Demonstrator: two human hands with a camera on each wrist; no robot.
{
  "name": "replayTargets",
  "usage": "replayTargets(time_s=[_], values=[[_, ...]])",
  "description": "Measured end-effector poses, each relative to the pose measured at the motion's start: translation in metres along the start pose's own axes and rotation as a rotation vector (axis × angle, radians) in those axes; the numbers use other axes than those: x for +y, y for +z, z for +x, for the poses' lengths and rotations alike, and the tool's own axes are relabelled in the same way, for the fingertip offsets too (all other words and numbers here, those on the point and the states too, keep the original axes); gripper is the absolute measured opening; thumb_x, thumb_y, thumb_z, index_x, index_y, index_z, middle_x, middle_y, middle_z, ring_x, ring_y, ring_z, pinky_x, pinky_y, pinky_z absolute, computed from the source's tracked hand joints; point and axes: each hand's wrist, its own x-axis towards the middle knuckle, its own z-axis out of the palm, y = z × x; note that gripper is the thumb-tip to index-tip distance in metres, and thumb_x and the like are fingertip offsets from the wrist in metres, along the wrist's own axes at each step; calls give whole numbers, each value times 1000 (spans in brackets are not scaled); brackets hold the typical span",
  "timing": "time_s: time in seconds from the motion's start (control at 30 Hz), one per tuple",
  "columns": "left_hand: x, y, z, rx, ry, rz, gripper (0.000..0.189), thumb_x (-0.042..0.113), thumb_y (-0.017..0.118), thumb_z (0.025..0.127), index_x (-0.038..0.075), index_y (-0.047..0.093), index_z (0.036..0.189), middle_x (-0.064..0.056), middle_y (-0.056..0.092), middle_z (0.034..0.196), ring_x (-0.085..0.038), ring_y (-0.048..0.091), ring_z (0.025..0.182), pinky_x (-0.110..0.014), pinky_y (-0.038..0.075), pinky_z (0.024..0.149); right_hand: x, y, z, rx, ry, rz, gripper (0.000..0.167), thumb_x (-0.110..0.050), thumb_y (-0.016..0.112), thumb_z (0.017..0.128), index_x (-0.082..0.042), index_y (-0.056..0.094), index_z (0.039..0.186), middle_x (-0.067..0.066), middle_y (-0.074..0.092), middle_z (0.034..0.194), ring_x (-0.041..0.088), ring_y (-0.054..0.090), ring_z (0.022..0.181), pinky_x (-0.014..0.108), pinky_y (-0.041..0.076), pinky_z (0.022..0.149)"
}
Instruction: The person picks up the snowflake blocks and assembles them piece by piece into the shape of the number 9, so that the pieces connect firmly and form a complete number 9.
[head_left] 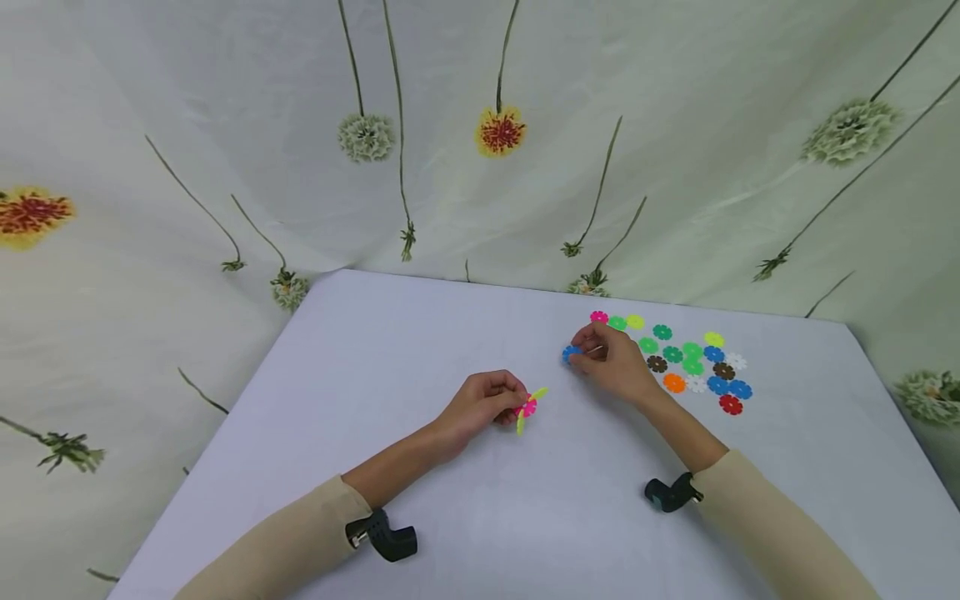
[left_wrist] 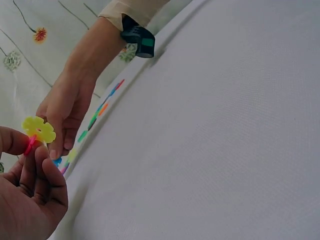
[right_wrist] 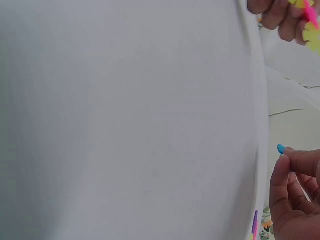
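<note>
Plainly, blue disc point(head_left: 568, 356) in right hand point(head_left: 617, 363).

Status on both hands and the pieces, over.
Left hand pinches pink piece, two yellow pieces attached. Right hand pinches blue piece. No obstruction seen between hands.

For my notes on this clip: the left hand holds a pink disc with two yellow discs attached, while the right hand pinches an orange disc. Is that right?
Not quite: the disc's colour is wrong. The right hand pinches a blue disc, as the head view shows. The left hand does hold a pink disc with two yellow discs attached.
</note>
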Motion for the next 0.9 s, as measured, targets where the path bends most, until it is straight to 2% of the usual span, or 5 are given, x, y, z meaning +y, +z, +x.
replayTargets(time_s=[0.1, 0.4, 0.67, 0.77, 0.9], values=[[0, 1, 1, 8, 4, -3, 14, 13, 65, 103, 2, 69, 110, 2, 69, 89, -18, 62, 83, -24, 56, 79, -4, -6, -10, -25, 32, 74, 24, -16, 76, 100, -4, 69, 119, 18, 72, 112, 26, 72, 92, 24, 62, 80], [0, 5, 5, 22, 18, 9, 18, 16, 67, 103, 0, 68, 112, 3, 70, 89, -16, 63, 82, -23, 56, 79, -18, -8, -40, -107, 53, 186, 27, -21, 72, 104, -5, 69, 125, 17, 73, 110, 30, 74, 93, 29, 62, 87], [2, 7, 4, 42, 35, 9, 16, 15, 68, 102, 0, 69, 109, 3, 72, 87, -12, 63, 79, -21, 56, 77, -26, -4, -52, -142, 56, 264, 22, -20, 71, 105, -9, 70, 124, 13, 72, 108, 39, 73, 93, 37, 62, 88], [2, 8, 5, 30, 44, 9, 18, 15, 67, 102, -1, 69, 109, 4, 70, 86, -12, 62, 79, -20, 56, 77, -26, -3, -54, -156, 54, 277, 25, -20, 71, 104, -6, 70, 125, 16, 73, 110, 35, 73, 91, 35, 62, 87], [0, 10, 6, 20, 47, 19, 17, 14, 66, 101, -1, 69, 107, 4, 68, 84, -13, 61, 79, -21, 55, 76, -23, -2, -56, -156, 52, 282, 25, -19, 71, 104, -3, 69, 124, 16, 72, 108, 24, 72, 85, 32, 61, 85]])
